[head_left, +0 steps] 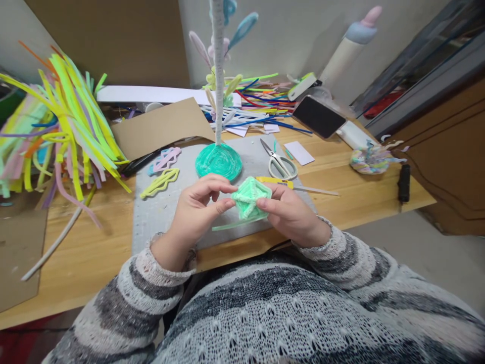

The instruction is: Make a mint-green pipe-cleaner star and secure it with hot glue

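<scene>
Between my two hands is a mint-green pipe cleaner piece, roughly five-sided with ribs meeting at its middle. One loose pipe cleaner end sticks out from its lower edge to the left. My left hand pinches its left corner between thumb and fingertips. On the right side, the thumb of my right hand presses on its face, with the fingers behind it. Just beyond stands a white wrapped stem on a round teal coiled base, with looped pastel petals up the stem.
Scissors and a yellow utility knife lie on the grey cutting mat. Zigzag yellow pipe cleaners are at its left. A large pipe cleaner bundle fills the left side. A phone lies at the back right.
</scene>
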